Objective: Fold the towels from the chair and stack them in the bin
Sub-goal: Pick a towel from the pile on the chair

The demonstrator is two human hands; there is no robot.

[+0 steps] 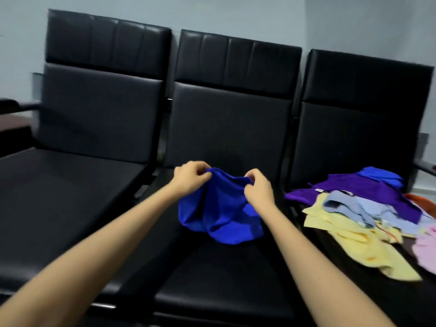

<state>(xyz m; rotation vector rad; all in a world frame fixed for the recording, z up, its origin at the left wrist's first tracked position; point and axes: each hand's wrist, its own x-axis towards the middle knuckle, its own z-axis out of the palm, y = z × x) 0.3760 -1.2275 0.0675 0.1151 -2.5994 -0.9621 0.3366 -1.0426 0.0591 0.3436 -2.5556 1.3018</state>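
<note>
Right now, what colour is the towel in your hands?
Bright blue towel, clearest in the head view, pinched by both hands.

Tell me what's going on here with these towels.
A person is working on one blue towel, pinching its upper edge with the left hand and the right hand. The towel is lifted at the top, while its lower part lies crumpled on the middle chair seat. A loose pile of unfolded towels, purple, yellow, light blue and pink, lies on the right chair.
</note>
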